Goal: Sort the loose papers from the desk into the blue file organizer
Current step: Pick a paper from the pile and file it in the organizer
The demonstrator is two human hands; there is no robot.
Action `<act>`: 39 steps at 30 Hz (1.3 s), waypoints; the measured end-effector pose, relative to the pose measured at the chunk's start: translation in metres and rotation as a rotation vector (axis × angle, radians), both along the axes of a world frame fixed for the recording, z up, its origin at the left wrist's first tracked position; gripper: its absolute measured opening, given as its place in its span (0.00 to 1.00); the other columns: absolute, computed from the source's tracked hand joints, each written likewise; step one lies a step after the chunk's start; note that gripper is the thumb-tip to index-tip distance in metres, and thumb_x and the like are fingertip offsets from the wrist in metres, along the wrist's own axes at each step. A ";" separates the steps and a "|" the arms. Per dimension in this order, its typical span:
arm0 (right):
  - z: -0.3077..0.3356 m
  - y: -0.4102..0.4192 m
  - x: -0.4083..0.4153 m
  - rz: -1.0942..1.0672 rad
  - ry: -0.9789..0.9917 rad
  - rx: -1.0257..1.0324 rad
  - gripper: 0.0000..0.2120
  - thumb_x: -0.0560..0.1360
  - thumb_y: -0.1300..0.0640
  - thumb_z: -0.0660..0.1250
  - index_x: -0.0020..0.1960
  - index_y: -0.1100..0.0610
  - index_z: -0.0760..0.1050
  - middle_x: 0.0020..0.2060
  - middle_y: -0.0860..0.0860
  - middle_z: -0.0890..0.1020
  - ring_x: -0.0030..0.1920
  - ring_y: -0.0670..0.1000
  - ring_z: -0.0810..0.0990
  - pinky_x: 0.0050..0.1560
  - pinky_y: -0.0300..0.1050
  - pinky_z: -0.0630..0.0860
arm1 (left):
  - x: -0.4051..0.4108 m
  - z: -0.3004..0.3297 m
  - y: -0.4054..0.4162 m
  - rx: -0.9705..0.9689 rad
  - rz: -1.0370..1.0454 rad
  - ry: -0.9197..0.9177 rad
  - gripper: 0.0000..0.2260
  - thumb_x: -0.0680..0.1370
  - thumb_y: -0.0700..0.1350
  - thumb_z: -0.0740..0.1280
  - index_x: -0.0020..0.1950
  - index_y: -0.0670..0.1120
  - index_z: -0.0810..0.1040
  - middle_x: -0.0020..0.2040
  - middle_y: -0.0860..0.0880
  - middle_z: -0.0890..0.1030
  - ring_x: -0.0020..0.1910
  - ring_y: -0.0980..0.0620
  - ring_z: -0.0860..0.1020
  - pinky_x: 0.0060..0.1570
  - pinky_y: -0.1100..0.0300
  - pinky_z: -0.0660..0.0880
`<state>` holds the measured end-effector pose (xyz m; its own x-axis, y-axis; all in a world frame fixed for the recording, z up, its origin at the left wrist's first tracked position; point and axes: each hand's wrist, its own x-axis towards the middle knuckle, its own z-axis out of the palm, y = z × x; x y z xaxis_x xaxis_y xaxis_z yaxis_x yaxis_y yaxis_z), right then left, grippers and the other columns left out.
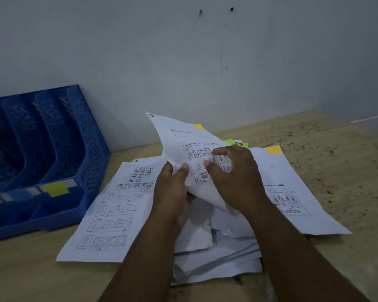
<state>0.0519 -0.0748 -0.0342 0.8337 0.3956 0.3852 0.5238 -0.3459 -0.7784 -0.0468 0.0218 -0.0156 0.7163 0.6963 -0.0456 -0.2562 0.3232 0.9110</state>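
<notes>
A lifted sheet (179, 136) with comic panels and a yellow tab is held above the paper pile. My left hand (172, 188) pinches its lower left edge, thumb on top. My right hand (234, 171) grips the sheet's middle from the right, fingers curled over the print. Below lie a sheet of shape puzzles (114, 210) at the left, a sheet with a yellow tab (292, 182) at the right, and a messy stack (216, 258) under my forearms. The blue file organizer (52, 162) stands at the far left with its slots showing no papers and coloured tabs on its front lip.
The wooden desk (327, 153) is speckled with dirt at the right. A pale wall (183, 62) rises right behind the desk. Green sticky tabs (229, 141) peek out behind the lifted sheet. The desk's right edge ends near the far right corner.
</notes>
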 end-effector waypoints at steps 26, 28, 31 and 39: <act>0.068 0.073 -0.050 0.269 0.162 0.336 0.15 0.72 0.57 0.78 0.55 0.43 0.81 0.54 0.40 0.82 0.47 0.47 0.81 0.42 0.40 0.80 | -0.123 0.081 0.117 0.458 0.274 0.062 0.13 0.79 0.44 0.72 0.63 0.52 0.79 0.54 0.54 0.86 0.52 0.53 0.85 0.46 0.56 0.83; 0.073 0.089 -0.062 0.325 0.175 0.346 0.15 0.72 0.59 0.78 0.54 0.44 0.82 0.52 0.40 0.83 0.43 0.43 0.81 0.36 0.33 0.76 | -0.141 0.086 0.132 0.511 0.299 0.041 0.17 0.80 0.42 0.71 0.67 0.52 0.77 0.57 0.54 0.85 0.55 0.52 0.84 0.51 0.53 0.82; 0.081 0.112 -0.081 0.399 0.208 0.361 0.15 0.72 0.62 0.77 0.54 0.47 0.82 0.48 0.41 0.84 0.37 0.38 0.81 0.33 0.31 0.75 | -0.167 0.094 0.153 0.558 0.328 0.010 0.20 0.79 0.39 0.70 0.69 0.54 0.74 0.60 0.53 0.84 0.58 0.50 0.83 0.54 0.48 0.81; 0.107 0.185 -0.122 0.507 0.164 0.263 0.14 0.73 0.54 0.77 0.56 0.44 0.81 0.51 0.43 0.84 0.48 0.48 0.83 0.48 0.46 0.83 | -0.226 0.109 0.198 0.581 0.445 0.029 0.12 0.80 0.41 0.69 0.63 0.52 0.81 0.57 0.53 0.86 0.54 0.51 0.85 0.53 0.49 0.82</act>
